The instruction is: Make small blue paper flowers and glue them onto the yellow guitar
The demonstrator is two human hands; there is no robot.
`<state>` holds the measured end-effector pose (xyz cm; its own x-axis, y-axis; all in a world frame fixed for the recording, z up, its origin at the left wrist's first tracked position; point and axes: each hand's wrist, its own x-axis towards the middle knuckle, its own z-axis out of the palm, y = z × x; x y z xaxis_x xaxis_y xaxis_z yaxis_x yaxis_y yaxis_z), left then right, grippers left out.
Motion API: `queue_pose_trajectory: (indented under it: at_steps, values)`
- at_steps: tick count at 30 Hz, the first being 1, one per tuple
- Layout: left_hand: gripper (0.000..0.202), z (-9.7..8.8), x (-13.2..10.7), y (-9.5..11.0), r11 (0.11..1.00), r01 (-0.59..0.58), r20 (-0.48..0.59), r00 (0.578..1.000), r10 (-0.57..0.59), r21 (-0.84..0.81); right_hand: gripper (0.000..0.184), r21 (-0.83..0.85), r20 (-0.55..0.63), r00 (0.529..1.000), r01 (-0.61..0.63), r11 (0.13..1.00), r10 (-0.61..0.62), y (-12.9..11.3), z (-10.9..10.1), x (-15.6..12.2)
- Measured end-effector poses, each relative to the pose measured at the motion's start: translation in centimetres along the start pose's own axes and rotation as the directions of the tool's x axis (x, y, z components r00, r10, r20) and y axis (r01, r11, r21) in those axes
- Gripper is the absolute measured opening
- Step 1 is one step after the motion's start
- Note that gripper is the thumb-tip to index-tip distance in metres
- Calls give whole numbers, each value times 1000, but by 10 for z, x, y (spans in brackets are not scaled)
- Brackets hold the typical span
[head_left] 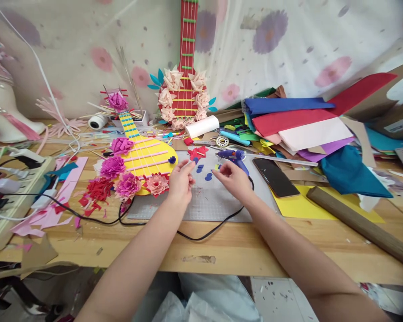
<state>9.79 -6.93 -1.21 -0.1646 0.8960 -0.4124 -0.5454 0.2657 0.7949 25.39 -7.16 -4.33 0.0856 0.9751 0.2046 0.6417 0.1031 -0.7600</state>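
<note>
My left hand (182,181) is over the left part of a grey cutting mat (201,208), thumb and forefinger pinched at a small dark blue paper petal (196,159). My right hand (234,182) hovers over the mat with thumb and forefinger apart and nothing visible held. Just behind it lies a blue glue gun (231,154), its black cord looping around the mat's front. Between the hands are loose blue paper petals (208,176) and a red paper flower (197,153). Left of my left hand lies a yellow paper-covered lute-shaped instrument (147,156) with pink, purple and red paper flowers.
A red flower-trimmed instrument (187,89) leans against the curtain. On the right are a phone (276,177), yellow paper (293,203), a brown tube (359,223) and stacked coloured paper (295,120). A power strip (13,197) and paper scraps (57,205) occupy the left.
</note>
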Motion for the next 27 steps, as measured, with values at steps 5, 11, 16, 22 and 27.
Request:
queue_pose_trajectory:
  at_steps: [5,11,16,22,27]
  values:
    - [24,-2,-5,-21,989,58,-116,990,-74,-136,34,558,161,987,-98,824,8,-28,41,5]
    - [25,-3,-2,-26,951,-38,-201,979,-26,-307,34,703,172,975,-222,676,142,-41,68,9]
    - [30,-3,-3,-26,948,-53,-189,982,-7,-312,25,745,182,957,-283,604,225,-44,73,10]
    - [35,-15,-24,-4,982,-136,-17,991,135,-131,16,696,308,923,-385,606,232,-45,59,26]
    - [30,-36,-10,56,864,-499,-75,861,503,73,24,464,532,821,-487,740,206,-55,61,46]
